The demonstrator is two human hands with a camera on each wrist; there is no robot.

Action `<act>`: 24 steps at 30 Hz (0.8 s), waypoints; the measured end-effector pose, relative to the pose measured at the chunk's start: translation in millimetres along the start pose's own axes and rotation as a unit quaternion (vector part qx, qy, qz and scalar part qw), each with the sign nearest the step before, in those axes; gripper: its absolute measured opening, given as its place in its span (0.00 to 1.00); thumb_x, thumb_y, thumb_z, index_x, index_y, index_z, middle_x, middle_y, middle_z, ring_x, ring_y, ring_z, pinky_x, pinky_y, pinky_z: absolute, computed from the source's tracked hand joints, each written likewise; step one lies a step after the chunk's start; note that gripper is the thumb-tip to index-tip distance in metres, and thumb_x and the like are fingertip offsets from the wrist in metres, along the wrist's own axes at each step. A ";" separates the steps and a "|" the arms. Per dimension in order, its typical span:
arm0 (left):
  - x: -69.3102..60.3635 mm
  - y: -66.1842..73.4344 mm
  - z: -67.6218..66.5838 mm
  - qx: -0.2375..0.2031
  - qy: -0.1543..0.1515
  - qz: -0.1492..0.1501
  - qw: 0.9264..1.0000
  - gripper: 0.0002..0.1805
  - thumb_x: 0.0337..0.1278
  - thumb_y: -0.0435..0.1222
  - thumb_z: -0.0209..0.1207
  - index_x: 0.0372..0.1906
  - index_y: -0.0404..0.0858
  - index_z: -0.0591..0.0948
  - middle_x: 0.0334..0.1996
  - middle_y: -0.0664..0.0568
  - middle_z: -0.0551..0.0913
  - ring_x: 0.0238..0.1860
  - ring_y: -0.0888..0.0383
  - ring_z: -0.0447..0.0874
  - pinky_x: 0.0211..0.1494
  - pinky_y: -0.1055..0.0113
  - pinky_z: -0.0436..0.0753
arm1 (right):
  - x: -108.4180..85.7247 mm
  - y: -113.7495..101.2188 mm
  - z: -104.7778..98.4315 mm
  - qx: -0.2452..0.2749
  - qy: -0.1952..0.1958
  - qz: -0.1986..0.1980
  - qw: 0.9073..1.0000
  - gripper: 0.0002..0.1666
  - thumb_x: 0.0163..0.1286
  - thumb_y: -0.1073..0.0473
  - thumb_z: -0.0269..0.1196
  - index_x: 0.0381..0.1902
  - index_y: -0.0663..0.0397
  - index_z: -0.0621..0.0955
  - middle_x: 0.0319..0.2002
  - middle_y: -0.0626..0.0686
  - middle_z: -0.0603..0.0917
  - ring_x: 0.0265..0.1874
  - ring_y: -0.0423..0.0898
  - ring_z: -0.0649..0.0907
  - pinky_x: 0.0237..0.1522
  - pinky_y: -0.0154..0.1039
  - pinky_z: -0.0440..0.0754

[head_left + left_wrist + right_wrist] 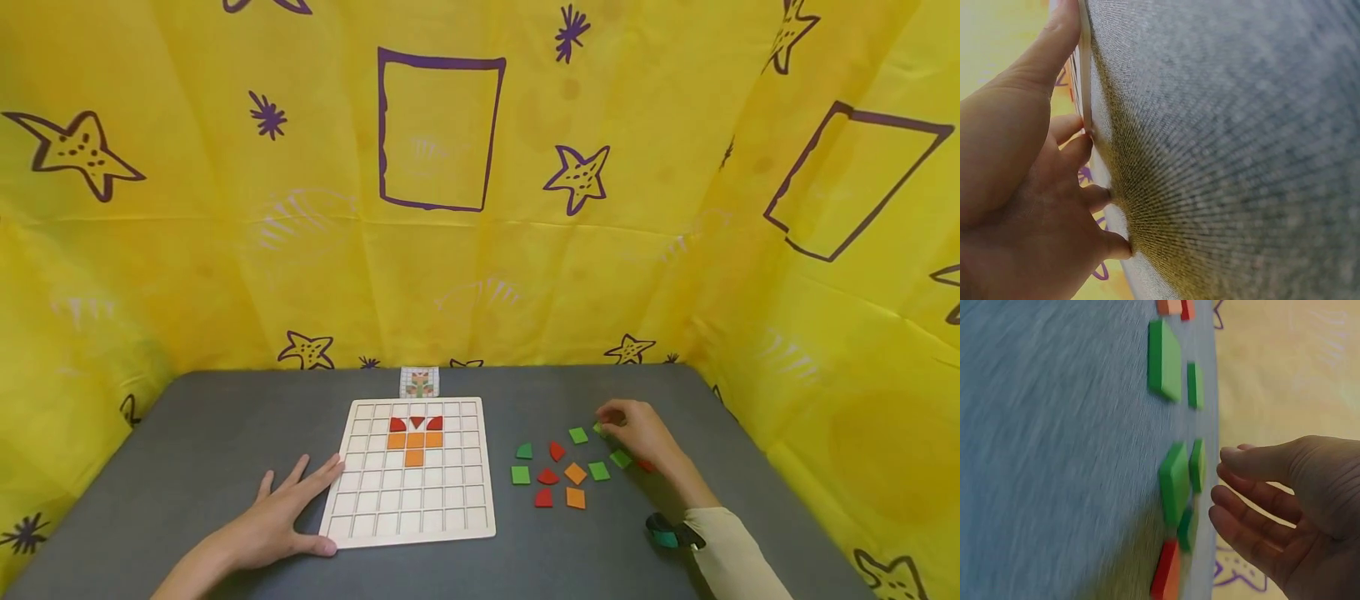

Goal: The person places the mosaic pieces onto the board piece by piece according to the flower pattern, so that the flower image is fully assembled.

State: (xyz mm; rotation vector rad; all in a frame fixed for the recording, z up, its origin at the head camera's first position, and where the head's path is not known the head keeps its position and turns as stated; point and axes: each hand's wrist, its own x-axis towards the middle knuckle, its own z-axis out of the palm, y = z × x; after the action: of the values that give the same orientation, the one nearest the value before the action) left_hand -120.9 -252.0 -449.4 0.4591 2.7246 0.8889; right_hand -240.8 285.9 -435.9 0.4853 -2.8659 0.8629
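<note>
A pale grid board (367,525) lies on the dark table. Red pieces (435,424) sit in a row near its top, above several orange squares (415,457). My left hand (281,517) is spread at the board's left edge, thumb and index finger touching it, the other fingertips on the table. To the right of the board, my right hand (637,427) hovers by a green square (598,428), partly hidden by the fingers. In the right wrist view its fingers are loosely bent, apart from the green pieces (1175,478), with nothing seen between them.
Loose green, red and orange pieces (575,473) lie scattered between the board and my right hand. A small card (419,382) with a coloured pattern is behind the board. Yellow cloth (465,275) with drawn stars rises beyond the table (240,417).
</note>
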 end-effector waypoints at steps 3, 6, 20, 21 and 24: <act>0.5 0.3 -0.6 0.001 -0.002 0.000 1.000 0.60 0.32 0.57 0.74 0.74 0.40 0.63 0.75 0.39 0.57 0.71 0.23 0.37 0.59 0.22 0.29 | -7.6 7.2 -5.7 -0.013 0.007 -0.006 1.000 0.09 0.61 0.68 0.68 0.40 0.62 0.85 0.35 0.53 0.87 0.33 0.48 0.85 0.38 0.46 0.84; 1.3 0.3 -0.5 0.001 -0.006 -0.004 1.000 0.60 0.32 0.57 0.74 0.75 0.40 0.62 0.75 0.39 0.57 0.71 0.23 0.37 0.59 0.22 0.29 | -13.4 13.6 -10.0 -0.025 0.006 -0.001 1.000 0.09 0.61 0.66 0.69 0.40 0.62 0.85 0.34 0.51 0.87 0.32 0.46 0.84 0.36 0.43 0.83; 4.1 1.1 -0.1 0.002 -0.017 -0.016 1.000 0.60 0.32 0.57 0.74 0.75 0.41 0.61 0.75 0.39 0.56 0.71 0.22 0.36 0.59 0.22 0.29 | -23.8 23.3 -14.4 -0.014 -0.034 0.037 0.999 0.15 0.57 0.65 0.73 0.43 0.59 0.85 0.36 0.51 0.86 0.31 0.44 0.82 0.35 0.42 0.82; 3.9 1.2 -0.2 0.003 -0.017 -0.016 1.000 0.60 0.32 0.57 0.74 0.75 0.41 0.61 0.75 0.39 0.56 0.71 0.22 0.36 0.59 0.22 0.29 | -23.5 23.2 -14.1 -0.011 -0.035 0.035 0.999 0.15 0.57 0.65 0.72 0.43 0.60 0.85 0.36 0.52 0.86 0.32 0.45 0.83 0.36 0.42 0.82; 3.1 1.3 -0.6 0.007 -0.013 -0.011 1.000 0.60 0.32 0.57 0.74 0.75 0.40 0.62 0.75 0.39 0.57 0.71 0.22 0.37 0.58 0.22 0.30 | -22.3 22.6 -13.1 -0.002 -0.036 0.027 0.999 0.15 0.55 0.68 0.72 0.42 0.62 0.85 0.36 0.53 0.87 0.35 0.49 0.84 0.38 0.46 0.83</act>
State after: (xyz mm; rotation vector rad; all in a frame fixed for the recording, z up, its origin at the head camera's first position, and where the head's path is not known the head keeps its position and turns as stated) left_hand -123.7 -250.2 -448.6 0.4396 2.7079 0.8540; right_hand -227.1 316.9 -441.1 0.4496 -2.9580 0.8651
